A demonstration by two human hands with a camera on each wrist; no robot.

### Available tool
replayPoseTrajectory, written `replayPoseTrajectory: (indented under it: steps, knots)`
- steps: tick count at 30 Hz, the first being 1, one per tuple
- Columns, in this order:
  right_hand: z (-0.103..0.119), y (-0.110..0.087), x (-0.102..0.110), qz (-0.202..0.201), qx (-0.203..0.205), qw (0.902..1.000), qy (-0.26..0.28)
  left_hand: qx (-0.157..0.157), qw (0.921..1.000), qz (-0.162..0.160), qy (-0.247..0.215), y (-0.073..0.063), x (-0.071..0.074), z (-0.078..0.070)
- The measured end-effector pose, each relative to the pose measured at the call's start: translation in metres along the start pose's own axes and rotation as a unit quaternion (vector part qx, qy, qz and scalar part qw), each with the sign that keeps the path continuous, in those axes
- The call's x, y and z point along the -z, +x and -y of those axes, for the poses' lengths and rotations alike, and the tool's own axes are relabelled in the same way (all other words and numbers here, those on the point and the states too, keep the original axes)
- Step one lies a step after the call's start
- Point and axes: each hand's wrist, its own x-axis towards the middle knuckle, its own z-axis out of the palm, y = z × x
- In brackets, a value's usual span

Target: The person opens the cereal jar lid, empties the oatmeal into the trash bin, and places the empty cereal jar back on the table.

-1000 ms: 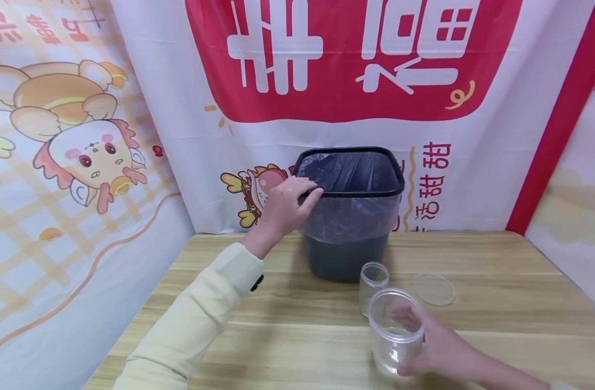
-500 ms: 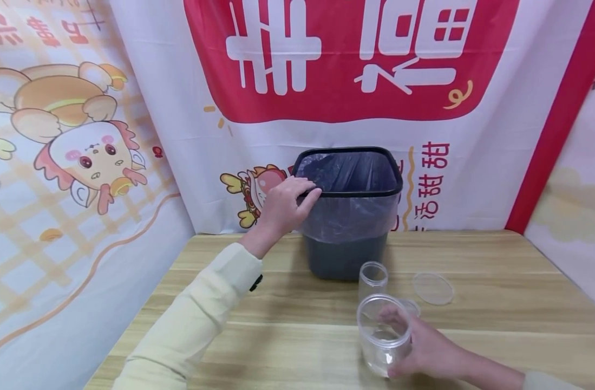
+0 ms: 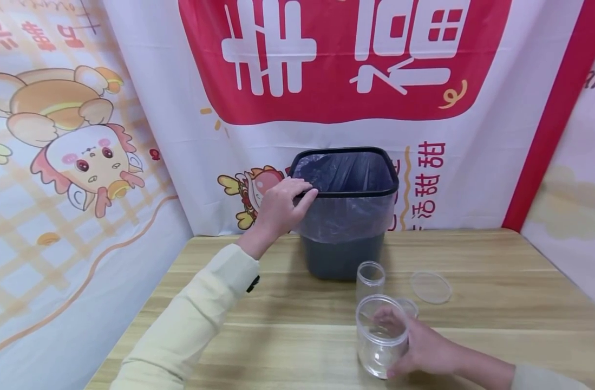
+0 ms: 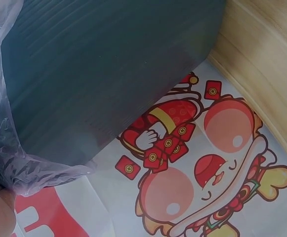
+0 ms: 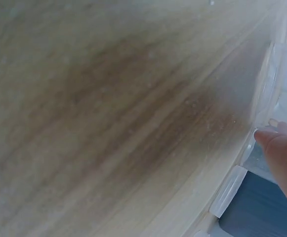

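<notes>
In the head view my left hand [image 3: 282,206] grips the near left corner of the black rim of a dark grey trash bin [image 3: 343,257], which is lined with a translucent plastic bag [image 3: 343,216]. My right hand [image 3: 426,346] holds a wide clear plastic jar [image 3: 380,352] from its right side. The jar is lidless and stands upright low over the table. Just behind it is a narrower clear jar [image 3: 371,276], partly hidden by the wide one. In the right wrist view my thumb [image 5: 281,148] lies against clear plastic.
A small clear lid [image 3: 409,307] lies behind my right hand, and a larger clear disc lid [image 3: 431,287] lies farther back to the right. The wooden table [image 3: 287,352] ends at a printed cloth backdrop [image 3: 472,184] behind the bin.
My right hand has brought the wide jar a little left and nearer, uncovering the small lid behind it. My left hand stays on the bin's rim.
</notes>
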Motion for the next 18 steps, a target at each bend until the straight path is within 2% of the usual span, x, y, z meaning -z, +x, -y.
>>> replayPoseTrajectory:
  steps: [9, 12, 18]
  knots:
    - [-0.0081, 0.0006, 0.0010, 0.034, 0.057, 0.9951, 0.074, -0.002, 1.0000, 0.001, -0.004, -0.0005, 0.0006, 0.0002]
    - [-0.0091, 0.0002, 0.0015, 0.038, 0.051, 0.9952, 0.073, 0.000, 1.0000, 0.006, -0.002, -0.0007, 0.0012, -0.0001]
    - [-0.0053, -0.0038, 0.0052, 0.050, 0.013, 0.9957, 0.077, 0.008, 0.9998, 0.019, -0.007, -0.0032, 0.0025, -0.0002]
